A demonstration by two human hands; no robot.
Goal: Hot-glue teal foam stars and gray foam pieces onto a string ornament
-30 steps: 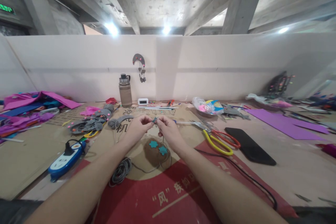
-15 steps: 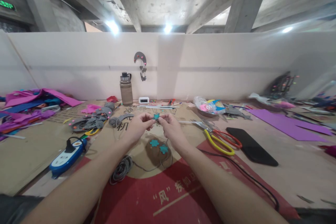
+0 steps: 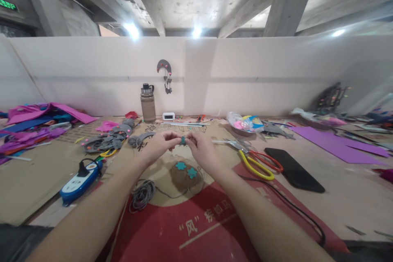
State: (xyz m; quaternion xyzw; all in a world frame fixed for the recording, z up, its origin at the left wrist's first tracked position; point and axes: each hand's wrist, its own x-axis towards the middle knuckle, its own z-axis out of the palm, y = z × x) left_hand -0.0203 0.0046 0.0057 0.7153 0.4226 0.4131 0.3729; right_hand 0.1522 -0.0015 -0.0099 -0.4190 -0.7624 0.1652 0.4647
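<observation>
Between the fingertips of both hands is a small teal felt star [image 3: 183, 141], pinched from either side and seen nearly edge-on. My left hand [image 3: 167, 142] grips its left side, and my right hand [image 3: 196, 146] grips its right. Below them, two more teal stars lie flat on the cardboard: one star [image 3: 181, 166] to the left, another star [image 3: 192, 172] to the right. Grey cord runs near these stars toward a loose coil of grey cord [image 3: 143, 195] by my left forearm.
Scissors [image 3: 256, 166] with yellow and red handles and a black phone [image 3: 293, 170] lie to the right. A power strip [image 3: 80, 183] is on the left. A bottle [image 3: 147, 104] and a small white clock [image 3: 168, 116] stand at the back, below a grey moon ornament [image 3: 164, 66].
The held star has turned from facing me to nearly edge-on, and both hands have lowered slightly with it. The two stars on the cardboard stay put.
</observation>
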